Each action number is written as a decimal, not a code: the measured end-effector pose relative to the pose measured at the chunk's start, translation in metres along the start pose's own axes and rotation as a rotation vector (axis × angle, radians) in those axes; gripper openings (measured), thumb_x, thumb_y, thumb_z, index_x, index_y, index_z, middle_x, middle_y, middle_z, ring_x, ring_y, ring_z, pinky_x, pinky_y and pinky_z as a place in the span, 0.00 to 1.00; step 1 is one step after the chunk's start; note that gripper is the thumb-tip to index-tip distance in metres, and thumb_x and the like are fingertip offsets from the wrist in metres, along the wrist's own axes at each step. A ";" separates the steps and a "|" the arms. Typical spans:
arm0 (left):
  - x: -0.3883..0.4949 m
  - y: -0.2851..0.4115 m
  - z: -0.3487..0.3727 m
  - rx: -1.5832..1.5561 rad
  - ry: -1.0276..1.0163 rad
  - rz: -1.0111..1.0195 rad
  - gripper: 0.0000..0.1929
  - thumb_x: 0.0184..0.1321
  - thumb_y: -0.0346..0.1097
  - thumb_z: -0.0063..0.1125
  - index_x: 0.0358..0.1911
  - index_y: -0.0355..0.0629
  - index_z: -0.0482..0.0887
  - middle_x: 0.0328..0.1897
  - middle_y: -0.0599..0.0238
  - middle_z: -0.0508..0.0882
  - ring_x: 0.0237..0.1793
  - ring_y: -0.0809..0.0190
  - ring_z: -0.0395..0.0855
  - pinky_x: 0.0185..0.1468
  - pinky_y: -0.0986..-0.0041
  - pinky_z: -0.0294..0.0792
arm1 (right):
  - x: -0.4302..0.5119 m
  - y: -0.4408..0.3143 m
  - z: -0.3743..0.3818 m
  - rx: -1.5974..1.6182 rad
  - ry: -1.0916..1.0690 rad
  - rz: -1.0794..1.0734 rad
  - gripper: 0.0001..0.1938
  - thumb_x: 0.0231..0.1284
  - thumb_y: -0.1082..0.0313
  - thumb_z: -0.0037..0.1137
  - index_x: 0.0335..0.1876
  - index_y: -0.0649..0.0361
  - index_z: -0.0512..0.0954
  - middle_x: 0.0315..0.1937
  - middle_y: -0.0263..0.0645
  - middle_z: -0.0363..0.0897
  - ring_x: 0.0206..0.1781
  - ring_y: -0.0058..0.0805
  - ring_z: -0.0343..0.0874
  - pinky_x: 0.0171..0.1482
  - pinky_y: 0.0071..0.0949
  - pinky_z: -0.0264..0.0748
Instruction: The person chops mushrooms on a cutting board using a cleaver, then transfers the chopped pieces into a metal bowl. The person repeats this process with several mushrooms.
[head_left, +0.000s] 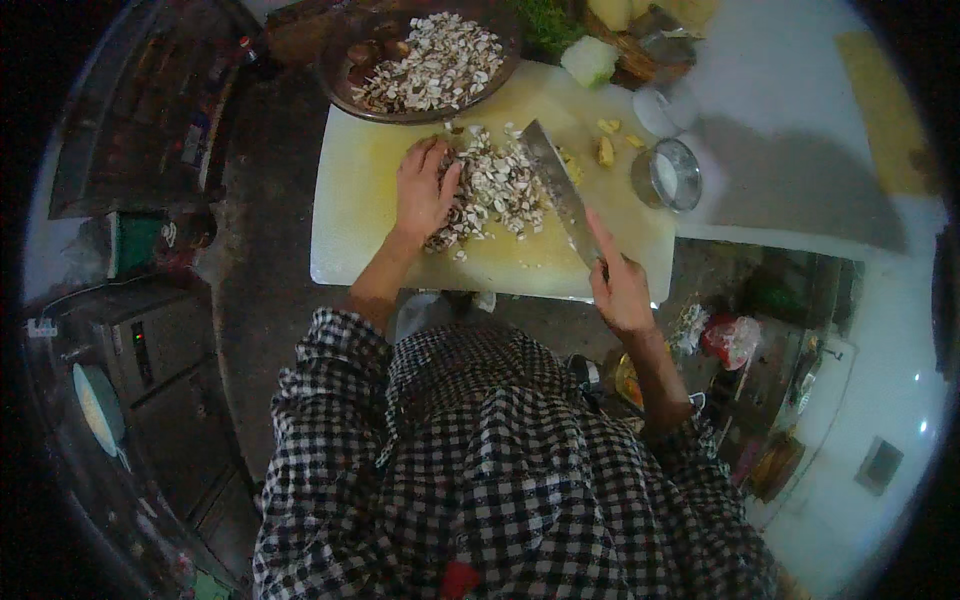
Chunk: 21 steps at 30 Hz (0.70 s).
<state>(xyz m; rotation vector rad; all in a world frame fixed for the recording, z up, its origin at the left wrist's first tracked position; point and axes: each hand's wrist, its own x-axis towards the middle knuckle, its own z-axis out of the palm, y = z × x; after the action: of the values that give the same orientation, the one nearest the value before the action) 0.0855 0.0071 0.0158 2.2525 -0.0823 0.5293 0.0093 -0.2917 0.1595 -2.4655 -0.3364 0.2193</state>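
Observation:
My right hand (621, 292) grips the handle of a cleaver (556, 180), its forefinger stretched along the blade. The wide blade lies at the right side of a pile of chopped mushrooms (499, 180), and bits cling to it. Against the pile's left side rests my left hand (426, 187), thumb spread from the fingers; what lies under its fingertips is hidden. Beneath both is a white plastic cutting board (352, 247) with yellowish stains. At the board's far left edge sits a dark round dish (330, 94) with more chopped mushroom and several whole brown mushrooms (365, 54).
Yellow pieces, perhaps ginger (605, 150), lie on the board's right. Beside them stands a metal cup (675, 176) with white contents, near a pale round lid or dish (651, 111). A cut pale green vegetable (590, 61) and leafy greens (547, 30) are at the back.

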 end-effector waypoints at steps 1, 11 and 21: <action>0.004 0.000 0.004 0.084 -0.083 0.040 0.18 0.69 0.39 0.58 0.58 0.39 0.80 0.64 0.48 0.78 0.67 0.41 0.70 0.69 0.52 0.62 | 0.001 0.003 0.001 -0.018 0.040 -0.007 0.43 0.58 0.79 0.49 0.81 0.33 0.57 0.53 0.59 0.81 0.46 0.62 0.82 0.49 0.53 0.78; -0.048 0.024 -0.035 0.089 -0.137 -0.018 0.36 0.63 0.52 0.65 0.69 0.38 0.70 0.72 0.37 0.70 0.73 0.32 0.62 0.74 0.46 0.56 | -0.022 0.021 0.024 0.117 -0.011 0.072 0.42 0.59 0.79 0.47 0.82 0.39 0.57 0.54 0.58 0.79 0.42 0.53 0.82 0.50 0.43 0.78; -0.026 0.078 0.065 0.078 0.044 0.016 0.35 0.51 0.56 0.73 0.63 0.52 0.81 0.68 0.47 0.74 0.67 0.36 0.67 0.70 0.46 0.60 | -0.015 0.048 0.066 0.804 -0.005 0.393 0.44 0.67 0.78 0.48 0.85 0.46 0.41 0.29 0.36 0.76 0.18 0.19 0.69 0.21 0.23 0.67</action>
<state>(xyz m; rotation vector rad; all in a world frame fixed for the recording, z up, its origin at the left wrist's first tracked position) 0.0667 -0.0954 0.0217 2.3160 -0.0580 0.5991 -0.0121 -0.2954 0.0796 -1.7044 0.2159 0.4278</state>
